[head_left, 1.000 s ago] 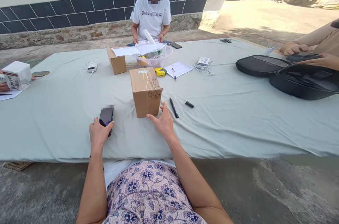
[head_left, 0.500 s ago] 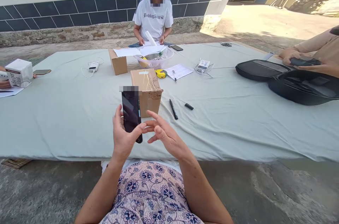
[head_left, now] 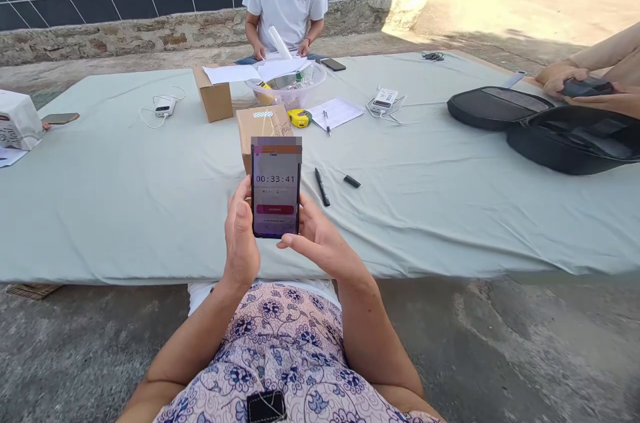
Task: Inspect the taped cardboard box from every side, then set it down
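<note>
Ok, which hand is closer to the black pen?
Right. The right hand holds the phone by its right edge, just short of the black pen; the left hand grips the opposite edge.

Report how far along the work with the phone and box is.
Done: the box stands closed on the sheet, no hand on it. In hand: the left hand and right hand hold the phone upright, its screen lit and reading 00:33:41. Left: the pen and its cap lie apart beside the box, untouched.
</note>
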The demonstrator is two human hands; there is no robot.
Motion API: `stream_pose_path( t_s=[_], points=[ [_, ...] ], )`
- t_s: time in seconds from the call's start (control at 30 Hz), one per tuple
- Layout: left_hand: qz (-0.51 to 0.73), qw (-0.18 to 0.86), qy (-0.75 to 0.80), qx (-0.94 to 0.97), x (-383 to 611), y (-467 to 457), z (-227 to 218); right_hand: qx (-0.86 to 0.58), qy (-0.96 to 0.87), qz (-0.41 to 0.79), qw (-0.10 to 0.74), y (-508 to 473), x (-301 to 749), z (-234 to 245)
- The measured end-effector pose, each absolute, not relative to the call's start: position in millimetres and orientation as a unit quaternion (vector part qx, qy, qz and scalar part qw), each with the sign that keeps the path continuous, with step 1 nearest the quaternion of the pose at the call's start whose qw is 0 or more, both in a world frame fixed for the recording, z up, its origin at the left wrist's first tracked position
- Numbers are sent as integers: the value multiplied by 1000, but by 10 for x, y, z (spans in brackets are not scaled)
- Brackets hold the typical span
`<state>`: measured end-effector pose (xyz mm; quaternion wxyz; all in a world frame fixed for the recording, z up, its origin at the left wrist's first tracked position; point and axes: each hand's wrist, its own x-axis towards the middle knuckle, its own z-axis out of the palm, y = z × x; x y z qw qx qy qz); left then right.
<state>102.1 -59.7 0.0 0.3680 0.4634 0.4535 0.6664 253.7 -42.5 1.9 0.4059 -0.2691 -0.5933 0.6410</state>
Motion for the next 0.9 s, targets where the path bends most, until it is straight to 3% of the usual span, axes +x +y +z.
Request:
stream_pose_path(
  t_s=[0.13,0.67,0.9],
  points=[
    [671,405,437,441,1074,-606,55,-262,-617,610,422,-448,2512,-26],
    [662,377,441,475,1107,-634,31,-339,-637,563,402,-450,2487,-65],
    [673,359,436,479,1078,-668,27,-305,-644,588,382,-471,2462,17]
  ],
)
